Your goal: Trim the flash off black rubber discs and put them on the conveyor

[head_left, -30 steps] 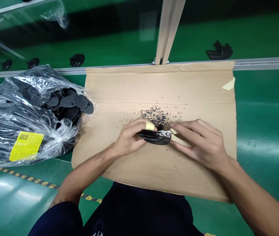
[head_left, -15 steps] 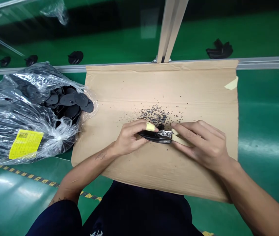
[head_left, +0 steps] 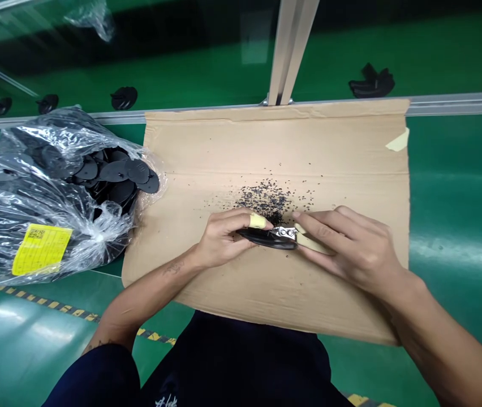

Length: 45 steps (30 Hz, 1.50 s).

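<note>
Left hand [head_left: 219, 240] fingers curled, pinching; right hand [head_left: 353, 249] fingers extended, gripping.

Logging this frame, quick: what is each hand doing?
Left hand: shut on flat black plastic piece.
Right hand: shut on small metal-headed cutter with cream handles.

A flat black plastic disc part [head_left: 262, 238] lies nearly edge-on, pinched at its nine o'clock end. Touching its three o'clock edge, small metal-jawed nippers with cream handles [head_left: 298, 237] bite its rim, handles pointing toward four o'clock.
</note>
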### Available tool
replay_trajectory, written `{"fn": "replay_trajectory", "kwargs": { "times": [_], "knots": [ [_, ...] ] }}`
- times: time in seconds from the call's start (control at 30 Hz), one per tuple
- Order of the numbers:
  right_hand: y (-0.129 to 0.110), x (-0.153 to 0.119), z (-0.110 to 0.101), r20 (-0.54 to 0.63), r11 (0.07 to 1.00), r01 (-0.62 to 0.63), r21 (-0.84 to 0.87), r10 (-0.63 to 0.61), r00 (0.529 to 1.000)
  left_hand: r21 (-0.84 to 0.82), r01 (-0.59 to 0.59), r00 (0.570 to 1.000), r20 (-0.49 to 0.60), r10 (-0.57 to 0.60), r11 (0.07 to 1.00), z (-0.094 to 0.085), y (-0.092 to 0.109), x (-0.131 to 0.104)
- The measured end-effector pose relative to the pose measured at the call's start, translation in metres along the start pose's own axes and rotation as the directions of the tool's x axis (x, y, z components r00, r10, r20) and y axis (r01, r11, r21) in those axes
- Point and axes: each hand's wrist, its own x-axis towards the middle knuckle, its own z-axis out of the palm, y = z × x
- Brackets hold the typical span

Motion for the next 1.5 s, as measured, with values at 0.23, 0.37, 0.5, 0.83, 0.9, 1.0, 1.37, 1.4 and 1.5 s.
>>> {"fn": "replay_trajectory", "kwargs": {
  "times": [0.23,0.37,0.5,0.83,0.9,1.0,1.37,1.4,1.5],
  "knots": [
    [0.0,0.002,-0.002,0.01,0.997,0.023,-0.073,-0.022,1.0,0.018,0.026,1.0,0.006,-0.026,0.999,0.0,0.0,-0.001],
    [-0.003,0.0,-0.004,0.012,0.991,0.026,-0.132,-0.025,1.0,0.013,0.012,1.0,-0.006,-0.012,1.0,0.003,-0.001,-0.002],
    [-0.004,-0.004,-0.003,0.007,0.999,-0.011,-0.048,0.011,1.0,0.001,0.001,1.0,-0.002,-0.001,1.0,0.004,0.0,-0.002],
    [-0.001,-0.005,0.003,0.034,0.947,-0.177,0.269,0.174,0.984,0.028,0.017,1.0,-0.017,-0.016,0.999,-0.001,0.002,0.001],
    [-0.001,-0.005,0.002,0.024,0.967,-0.177,0.182,0.176,0.984,0.032,0.0,1.0,-0.021,0.0,0.999,-0.001,0.001,0.001],
    [-0.001,-0.004,0.002,0.021,0.986,-0.141,0.084,0.14,0.99,0.068,-0.021,1.0,0.019,0.02,0.997,0.0,0.0,0.001],
    [0.002,-0.002,0.005,-0.038,0.983,-0.182,0.006,0.182,0.982,0.105,0.156,0.987,-0.042,-0.152,0.982,0.001,0.002,0.003],
    [0.003,-0.002,0.006,-0.037,0.982,-0.19,0.0,0.19,0.981,0.048,0.229,0.973,-0.049,-0.227,0.972,0.002,0.001,0.003],
    [0.009,0.0,0.005,-0.032,0.975,-0.22,-0.032,0.219,0.975,-0.216,0.439,0.882,-0.082,-0.464,0.872,0.005,-0.002,0.003]
  ]
}}
